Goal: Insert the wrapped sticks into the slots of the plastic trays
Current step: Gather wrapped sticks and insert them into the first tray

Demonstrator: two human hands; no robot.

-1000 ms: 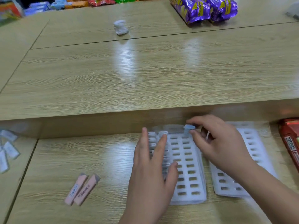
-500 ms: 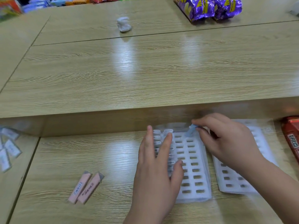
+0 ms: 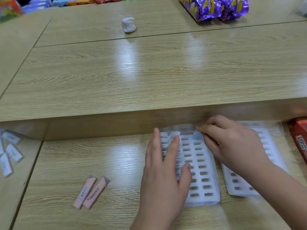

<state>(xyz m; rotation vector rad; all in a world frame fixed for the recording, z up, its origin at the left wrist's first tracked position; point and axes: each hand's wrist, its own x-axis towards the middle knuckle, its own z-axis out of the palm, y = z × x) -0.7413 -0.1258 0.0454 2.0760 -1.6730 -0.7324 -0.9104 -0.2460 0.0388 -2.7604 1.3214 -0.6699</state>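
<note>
Pinching a bluish wrapped stick (image 3: 197, 135), right hand (image 3: 232, 145) hovers over slotted white tray (image 3: 201, 180), left hand (image 3: 164, 180) flat.

We see bare table (image 3: 69, 156) left of the tray (image 3: 201, 163), interrupted only by 2 pink sticks (image 3: 91, 191); a raised ledge (image 3: 99, 128) walls the far side.

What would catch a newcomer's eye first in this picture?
The two hands at the front stand out: the left hand lies flat on the white slotted plastic tray, while the right hand pinches a small pale blue wrapped stick at the tray's far edge. Two pink wrapped sticks lie side by side on the wooden table to the left, and shiny purple snack packets sit far back on the right.
</note>
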